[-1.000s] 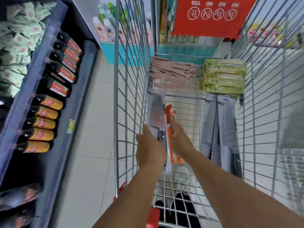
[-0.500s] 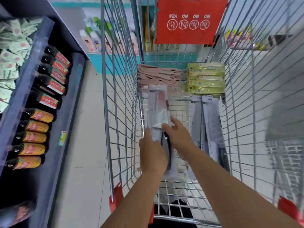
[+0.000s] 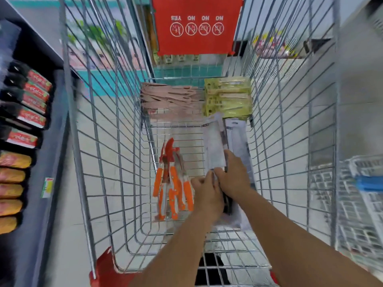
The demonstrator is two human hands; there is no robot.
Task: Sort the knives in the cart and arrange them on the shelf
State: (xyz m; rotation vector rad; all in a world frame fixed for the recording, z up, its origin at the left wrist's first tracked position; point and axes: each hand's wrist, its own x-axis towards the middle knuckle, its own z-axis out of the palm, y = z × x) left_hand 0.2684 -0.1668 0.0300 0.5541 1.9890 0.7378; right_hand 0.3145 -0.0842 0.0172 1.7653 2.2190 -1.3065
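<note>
Packaged cleaver [image 3: 214, 146]: grey-white card pack, dark handle at the near end, long axis running near to far, lying at the right of the cart [image 3: 99, 141] atop similar packs [image 3: 238, 137]. Right hand [image 3: 234, 179] gripped its near end from the right; left hand [image 3: 206, 193] pinched the same end from the left, touching. Orange-handled knives [image 3: 174, 187] lay just left. Pink packs [image 3: 170, 96] and yellow packs [image 3: 228, 96] sat at the far end.
</note>
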